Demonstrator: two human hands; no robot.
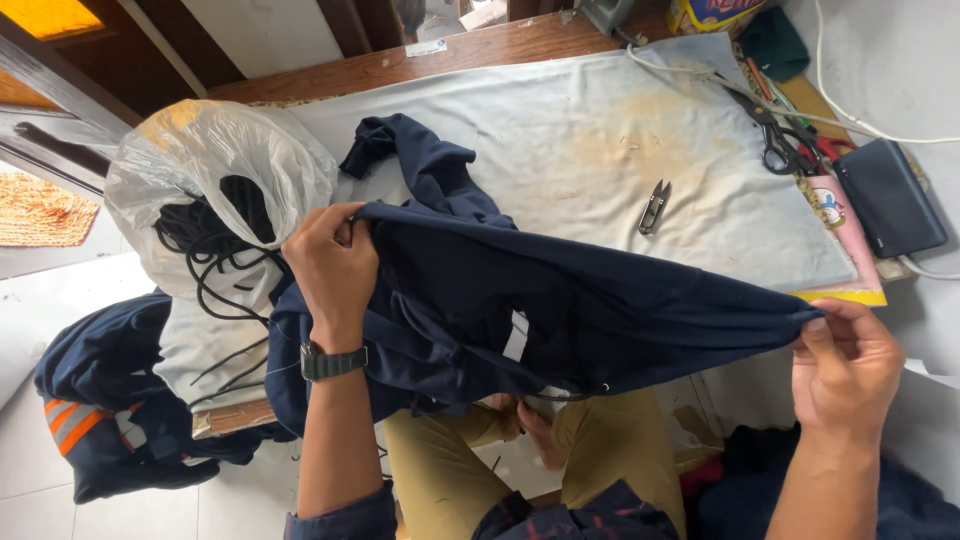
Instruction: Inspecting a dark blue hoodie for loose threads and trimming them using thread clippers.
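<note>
I hold the dark navy garment [560, 300] stretched in the air between my two hands, above my lap and the near edge of the counter [560, 150]; its long axis runs from about ten o'clock, at my left hand, down to about four o'clock, at my right. A small white label [516, 335] shows on its middle, and more of the cloth trails up onto the counter toward eleven o'clock. My left hand [335, 265] is raised with the forearm almost upright in view, a black wristwatch [333, 361] on the wrist, and its fingers are curled shut over a bunched edge of the garment. My right hand [845, 365] sits lower at four o'clock, palm turned toward me, thumb and fingertips pinching the far tip of the cloth. The counter is covered with a pale grey, stained cloth. On it, at one o'clock from the garment, lie small thread snips [654, 207]; farther toward two o'clock lie black scissors [785, 140] and a dark flat case [888, 195]. At nine o'clock stands a thin plastic bag [200, 170] holding black cord [215, 245]. Below it, at eight o'clock, more dark clothing with orange stripes [100, 410] lies on the floor.
</note>
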